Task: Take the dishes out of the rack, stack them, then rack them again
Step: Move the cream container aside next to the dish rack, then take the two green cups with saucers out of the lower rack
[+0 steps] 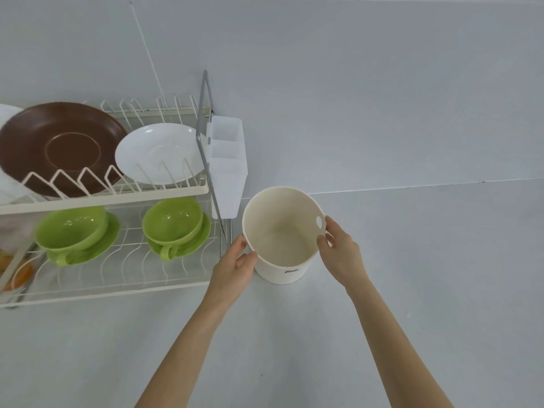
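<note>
A cream round tub stands upright on the counter just right of the two-tier wire rack. My left hand grips its left rim and my right hand grips its right rim by a small hole. On the rack's upper tier lean a brown plate and a white plate. Two green cups on green saucers sit on the lower tier, one at the left and one at the right.
A translucent cutlery holder hangs on the rack's right end, close to the tub. Another white dish and some orange items show at the far left edge. A pale wall rises behind the grey counter.
</note>
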Tool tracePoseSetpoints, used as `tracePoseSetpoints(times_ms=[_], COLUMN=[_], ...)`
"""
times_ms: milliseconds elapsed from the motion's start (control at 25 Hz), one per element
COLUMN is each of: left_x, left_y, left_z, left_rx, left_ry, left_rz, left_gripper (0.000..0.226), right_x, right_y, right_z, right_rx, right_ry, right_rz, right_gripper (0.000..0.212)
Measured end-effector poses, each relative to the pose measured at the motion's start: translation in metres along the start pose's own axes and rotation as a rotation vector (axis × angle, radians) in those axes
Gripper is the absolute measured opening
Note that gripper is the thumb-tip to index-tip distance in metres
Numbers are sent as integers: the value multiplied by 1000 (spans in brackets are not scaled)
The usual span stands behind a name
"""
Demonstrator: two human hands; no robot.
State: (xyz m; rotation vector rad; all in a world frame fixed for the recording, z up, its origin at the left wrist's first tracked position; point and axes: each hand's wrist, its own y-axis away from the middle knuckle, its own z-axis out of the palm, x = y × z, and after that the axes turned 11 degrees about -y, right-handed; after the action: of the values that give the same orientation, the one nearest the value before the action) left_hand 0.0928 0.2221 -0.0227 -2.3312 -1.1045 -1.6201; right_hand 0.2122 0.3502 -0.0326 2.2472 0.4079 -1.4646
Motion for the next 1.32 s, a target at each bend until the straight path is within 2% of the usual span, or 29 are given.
tracePoseSetpoints(times_ms=[80, 160, 360, 640, 840, 1040, 1320], left_x=[-6, -14, -35, -80, -98, -104, -103], left_y=[10, 25, 60, 71, 59, 29, -48], left_z=[-5, -15, -52, -112, -147, -170, -179], left_rx=[18, 70, 227, 307, 311, 239, 73], left_ry=[-86, -268, -675, -845, -885, -840, -538], left_rz=[13, 38, 162, 177, 178, 159, 35], left_gripper=[40, 51, 50, 65, 60, 59, 57], right_x=[-5, -12, -26, -39, -46, -52, -65], right_y=[16, 35, 77, 102, 100, 74, 17], right_z=[2, 6, 35, 100, 141, 172, 206], right_rx=[10, -9, -96, -216, -235, -226, -135], right_ry=[68, 118, 152, 199, 144, 154, 124], right_rz=[-15, -58, -114, -130, -77, 7, 144], right_gripper=[49, 49, 44, 42, 45, 48, 52])
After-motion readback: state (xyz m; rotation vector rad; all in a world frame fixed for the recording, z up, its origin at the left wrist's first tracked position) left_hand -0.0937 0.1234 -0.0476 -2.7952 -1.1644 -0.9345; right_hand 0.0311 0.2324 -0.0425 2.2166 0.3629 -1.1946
